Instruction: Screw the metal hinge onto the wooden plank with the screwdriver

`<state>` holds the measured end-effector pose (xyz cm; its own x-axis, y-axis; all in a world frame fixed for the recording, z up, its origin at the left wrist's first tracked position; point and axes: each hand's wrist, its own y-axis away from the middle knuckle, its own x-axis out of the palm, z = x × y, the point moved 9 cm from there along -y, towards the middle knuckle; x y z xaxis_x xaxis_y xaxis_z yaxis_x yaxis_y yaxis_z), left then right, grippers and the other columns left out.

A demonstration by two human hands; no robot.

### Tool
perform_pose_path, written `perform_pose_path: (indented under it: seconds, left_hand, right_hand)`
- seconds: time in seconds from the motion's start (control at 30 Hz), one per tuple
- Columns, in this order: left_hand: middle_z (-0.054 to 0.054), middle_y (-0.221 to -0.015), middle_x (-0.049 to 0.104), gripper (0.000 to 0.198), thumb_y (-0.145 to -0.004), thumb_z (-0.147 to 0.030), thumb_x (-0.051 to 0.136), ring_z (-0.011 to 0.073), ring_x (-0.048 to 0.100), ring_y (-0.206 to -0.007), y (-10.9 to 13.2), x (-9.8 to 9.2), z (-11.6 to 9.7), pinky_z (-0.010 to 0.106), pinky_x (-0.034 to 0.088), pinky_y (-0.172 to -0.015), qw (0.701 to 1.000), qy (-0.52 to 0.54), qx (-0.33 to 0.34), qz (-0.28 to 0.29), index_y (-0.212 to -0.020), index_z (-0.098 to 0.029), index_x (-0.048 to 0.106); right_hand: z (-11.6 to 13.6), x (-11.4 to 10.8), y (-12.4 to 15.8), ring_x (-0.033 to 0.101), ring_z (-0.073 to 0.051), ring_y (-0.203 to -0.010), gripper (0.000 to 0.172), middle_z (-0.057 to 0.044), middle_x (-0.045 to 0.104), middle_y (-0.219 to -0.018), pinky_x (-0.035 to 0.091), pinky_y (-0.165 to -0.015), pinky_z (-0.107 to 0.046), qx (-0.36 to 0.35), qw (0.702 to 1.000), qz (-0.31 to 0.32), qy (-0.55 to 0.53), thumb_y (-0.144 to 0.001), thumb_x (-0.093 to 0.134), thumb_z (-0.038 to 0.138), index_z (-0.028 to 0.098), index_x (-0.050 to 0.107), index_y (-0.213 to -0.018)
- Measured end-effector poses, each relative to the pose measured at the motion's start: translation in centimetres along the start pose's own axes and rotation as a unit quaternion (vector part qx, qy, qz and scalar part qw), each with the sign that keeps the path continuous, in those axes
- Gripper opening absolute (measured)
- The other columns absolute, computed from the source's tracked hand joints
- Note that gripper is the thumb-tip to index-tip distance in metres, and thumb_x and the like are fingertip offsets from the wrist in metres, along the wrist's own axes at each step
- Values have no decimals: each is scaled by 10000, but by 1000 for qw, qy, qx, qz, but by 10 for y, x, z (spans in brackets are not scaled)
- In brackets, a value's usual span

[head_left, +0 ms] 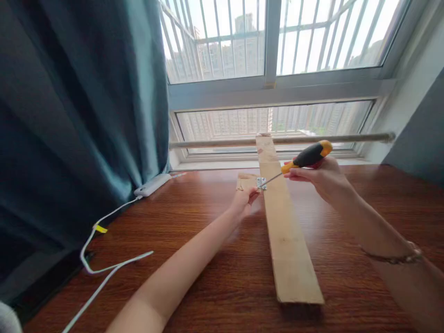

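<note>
A long pale wooden plank point(286, 231) lies lengthwise on the dark wooden table point(194, 222), running away from me. A small wooden piece point(245, 181) sits against its left edge, joined by a small metal hinge point(261, 182). My right hand point(321, 178) grips a screwdriver point(307, 157) with a black and yellow handle. Its tip rests on the hinge. My left hand point(244, 201) is closed, pinching at the small piece just below the hinge.
A white power strip point(152, 184) lies at the table's back left, its white cable point(104, 249) trailing toward me. A dark teal curtain point(76, 115) hangs on the left. A metal rail point(347, 138) crosses below the window behind the table.
</note>
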<state>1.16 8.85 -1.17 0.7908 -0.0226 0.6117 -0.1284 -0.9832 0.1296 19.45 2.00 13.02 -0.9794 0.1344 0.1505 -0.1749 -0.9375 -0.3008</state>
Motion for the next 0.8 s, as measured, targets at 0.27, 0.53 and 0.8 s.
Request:
perform_pose_path:
  seconds: [0.27, 0.53, 0.8]
  left_hand:
    - [60, -746, 682, 192, -681, 47, 578, 115, 632, -663, -2, -1, 1, 212, 526, -690, 1000, 10, 4, -9, -801, -94, 629]
    - [65, -753, 685, 215, -672, 63, 576, 122, 638, -662, 0, 0, 1, 208, 530, -666, 1000, 23, 1, -13, -814, -90, 627]
    - [66, -764, 690, 226, -668, 66, 580, 123, 642, -656, -3, -4, 2, 197, 534, -631, 999, 28, 0, -18, -818, -95, 631]
  right_hand:
    - [-4, 3, -2, 682, -215, -647, 316, -61, 704, -766, 611, -626, -340, -5, 1000, 8, 1, -460, 862, 215, 157, 667, -703]
    - [6, -6, 1, 673, -221, -600, 271, -49, 676, -616, 577, -544, -324, -98, 972, -57, 204, -561, 800, 368, 151, 671, -660]
    - [0, -40, -7, 629, -157, -576, 321, -13, 621, -660, 539, -485, -256, -149, 955, -224, 129, -646, 705, 440, 160, 574, -730]
